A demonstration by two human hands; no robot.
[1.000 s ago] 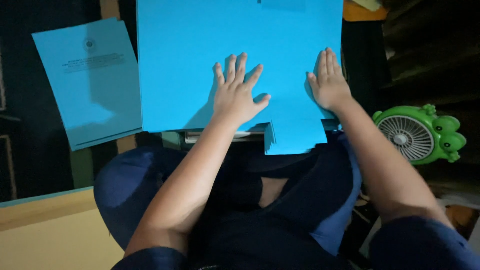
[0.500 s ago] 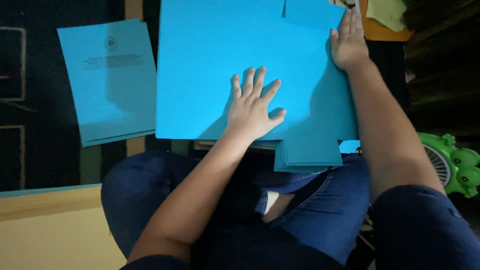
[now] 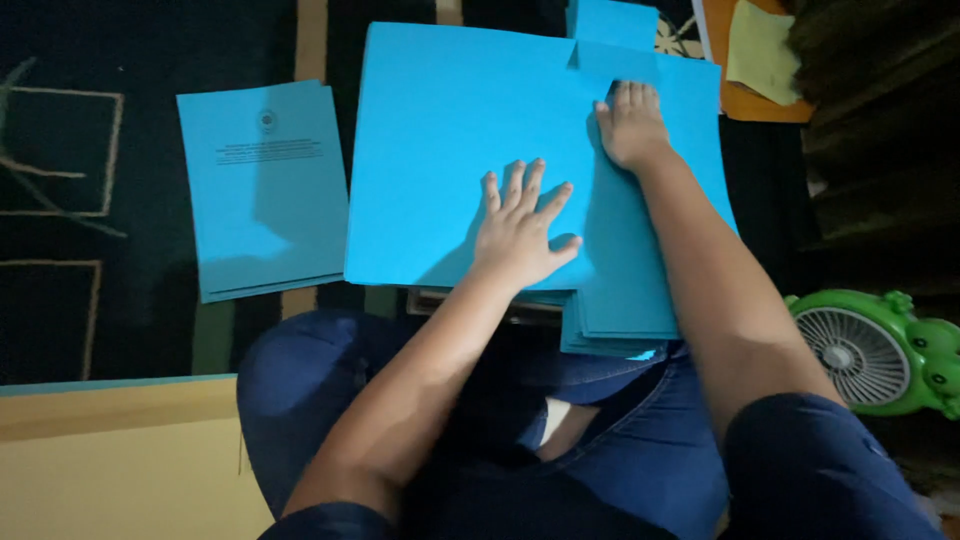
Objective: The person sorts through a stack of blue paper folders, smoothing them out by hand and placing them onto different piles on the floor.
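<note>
A large blue sheet of card (image 3: pixel 450 150) lies spread on top of a stack of the same blue sheets (image 3: pixel 625 315), above my lap. My left hand (image 3: pixel 520 230) rests flat on its lower middle with fingers spread. My right hand (image 3: pixel 630 125) presses flat near the sheet's upper right, by a small raised tab (image 3: pixel 612 25) at the top edge. Neither hand grips anything.
A thin stack of printed blue sheets (image 3: pixel 262 190) lies to the left on a dark patterned rug (image 3: pixel 80 150). Orange and yellow paper (image 3: pixel 760 65) sits at top right. A green frog-shaped fan (image 3: pixel 875 355) stands at right. A pale board (image 3: pixel 110 460) fills the lower left.
My right hand has slid further up the blue sheet, away from my body. My left hand stays flat near the sheet's middle. The view has shifted downward.
</note>
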